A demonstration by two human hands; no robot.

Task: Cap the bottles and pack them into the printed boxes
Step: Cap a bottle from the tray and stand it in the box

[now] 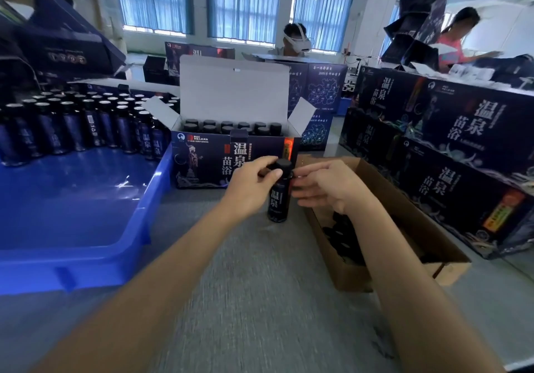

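1 bottle point(278, 196), 2 hands, 1 cap point(282, 164)

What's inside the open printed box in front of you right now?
The open printed box holds capped bottles; their black caps show in two rows along the opening. The box's front wall hides everything below the caps, and the near front edge blocks any view of empty slots.

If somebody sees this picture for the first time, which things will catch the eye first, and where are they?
At the centre, both hands, left and right, meet at a dark bottle standing on the grey table, the left at its black cap. Just behind stands an open printed box with rows of capped bottles inside. On the left, a blue tray holds many more bottles.
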